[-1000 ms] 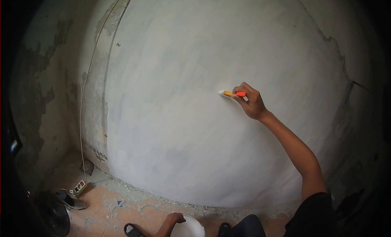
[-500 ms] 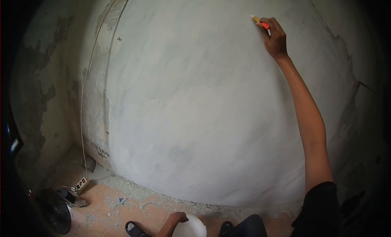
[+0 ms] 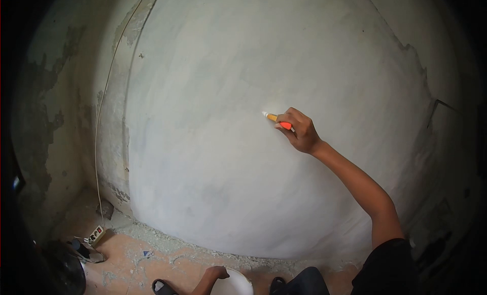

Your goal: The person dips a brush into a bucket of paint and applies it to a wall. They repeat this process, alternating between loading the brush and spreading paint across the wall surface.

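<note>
My right hand is closed round the orange-and-yellow handle of a brush. The brush's white tip points up and left at the whitish wall, near the middle of the view; whether it touches the surface I cannot tell. Low in the view, my left hand grips the rim of a white bucket, whose inside is only partly visible.
A power strip lies on the debris-strewn floor at the lower left, with a cable running up the wall. Beside it stand a clear container and a dark round object. Sandalled feet show below.
My right hand has moved down and to the left across the wall with the brush. My left hand remains on the bucket rim. The view has shifted slightly.
</note>
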Demonstrator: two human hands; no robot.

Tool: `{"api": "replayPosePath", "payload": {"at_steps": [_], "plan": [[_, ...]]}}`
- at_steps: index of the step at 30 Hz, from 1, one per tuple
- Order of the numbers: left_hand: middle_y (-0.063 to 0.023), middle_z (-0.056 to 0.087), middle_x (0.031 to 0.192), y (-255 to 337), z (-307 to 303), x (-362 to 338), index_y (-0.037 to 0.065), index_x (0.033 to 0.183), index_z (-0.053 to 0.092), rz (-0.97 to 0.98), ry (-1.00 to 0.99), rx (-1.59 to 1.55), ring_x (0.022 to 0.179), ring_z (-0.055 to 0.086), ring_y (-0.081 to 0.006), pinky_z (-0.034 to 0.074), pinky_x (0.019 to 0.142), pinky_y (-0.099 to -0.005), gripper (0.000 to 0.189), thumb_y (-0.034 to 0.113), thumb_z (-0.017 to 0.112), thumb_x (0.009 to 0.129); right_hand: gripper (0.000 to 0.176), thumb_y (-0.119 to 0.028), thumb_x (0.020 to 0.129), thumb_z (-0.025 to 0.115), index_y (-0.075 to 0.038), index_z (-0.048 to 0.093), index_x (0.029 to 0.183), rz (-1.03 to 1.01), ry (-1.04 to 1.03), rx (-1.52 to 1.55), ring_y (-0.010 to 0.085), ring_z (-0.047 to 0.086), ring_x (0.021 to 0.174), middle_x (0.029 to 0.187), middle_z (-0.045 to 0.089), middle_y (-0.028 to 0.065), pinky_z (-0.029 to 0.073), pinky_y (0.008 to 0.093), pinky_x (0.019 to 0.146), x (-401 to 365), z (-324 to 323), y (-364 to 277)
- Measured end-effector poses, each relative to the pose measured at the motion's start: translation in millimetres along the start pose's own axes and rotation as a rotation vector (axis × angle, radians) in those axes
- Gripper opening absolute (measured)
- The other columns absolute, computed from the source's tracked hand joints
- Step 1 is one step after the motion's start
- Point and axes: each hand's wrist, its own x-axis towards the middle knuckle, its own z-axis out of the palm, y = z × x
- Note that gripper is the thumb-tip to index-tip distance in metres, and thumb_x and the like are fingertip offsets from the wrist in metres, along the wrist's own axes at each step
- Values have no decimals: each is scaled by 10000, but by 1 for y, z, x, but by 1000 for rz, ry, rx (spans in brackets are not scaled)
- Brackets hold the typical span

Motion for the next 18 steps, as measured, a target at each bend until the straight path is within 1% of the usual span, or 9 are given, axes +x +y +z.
{"api": "replayPosePath", "payload": {"at_steps": [2, 4, 8, 10, 11, 13, 14, 16, 18], "plan": [[-148, 576, 1093, -3, 2, 1, 35, 1030, 606, 10, 30, -17, 1024, 534, -314, 411, 870, -392, 495, 461, 473, 814, 102, -120, 808, 604, -57, 524, 808, 333, -21, 312, 126, 476, 593, 690, 487, 22, 424, 262, 515, -2, -3, -11], [-142, 580, 1089, -4, 4, -2, 41, 1032, 607, -17, 17, -42, 1026, 534, -309, 411, 868, -391, 494, 463, 474, 812, 121, -146, 846, 566, -38, 522, 812, 336, -14, 335, 124, 484, 580, 710, 504, 29, 424, 245, 534, 3, -1, -8], [-140, 583, 1083, -1, 0, -14, 42, 1029, 608, 17, 6, -20, 1018, 539, -307, 415, 862, -392, 492, 462, 476, 809, 140, -163, 851, 556, -27, 524, 834, 376, 187, 362, 132, 526, 606, 736, 527, 48, 443, 246, 572, 42, -9, 46], [-143, 585, 1078, 1, -4, -15, 40, 1028, 609, 13, 18, -30, 1010, 544, -304, 420, 854, -390, 491, 460, 476, 808, 137, -167, 847, 560, -37, 518, 849, 281, 285, 152, 145, 542, 632, 737, 532, 54, 442, 250, 561, 71, -30, 70], [-143, 585, 1078, -1, -2, -9, 40, 1028, 609, 13, 19, -37, 1010, 544, -304, 420, 854, -390, 491, 460, 476, 808, 137, -167, 847, 560, -37, 518, 849, 278, 283, 157, 145, 542, 632, 737, 532, 54, 442, 250, 561, 79, -35, 74], [-143, 586, 1076, -4, 3, 5, 33, 1024, 608, -13, 22, -31, 1004, 547, -304, 423, 852, -388, 494, 457, 476, 809, 123, -153, 825, 583, -58, 518, 865, 151, 368, -121, 166, 546, 656, 751, 529, 54, 455, 270, 551, 90, -41, 79], [-143, 586, 1076, -4, 5, 11, 33, 1024, 608, -11, 29, -33, 1004, 547, -304, 423, 852, -388, 494, 457, 476, 809, 123, -153, 825, 583, -58, 518, 865, 144, 369, -122, 166, 546, 656, 751, 529, 54, 455, 270, 551, 90, -39, 79], [-143, 585, 1079, -3, 4, 15, 25, 1019, 609, -18, 5, -57, 1006, 546, -305, 423, 851, -389, 496, 455, 474, 810, 145, -141, 781, 622, -79, 511, 850, -67, 278, -416, 184, 538, 663, 767, 519, 54, 470, 296, 544, 77, -29, 72], [-166, 584, 1071, -6, 7, 14, 18, 1005, 613, 39, 60, -65, 1001, 547, -314, 422, 842, -389, 486, 442, 479, 809, 182, -131, 736, 658, -89, 506, 828, -99, 199, -406, 183, 533, 674, 769, 503, 54, 484, 301, 543, 56, -7, 62]]}}
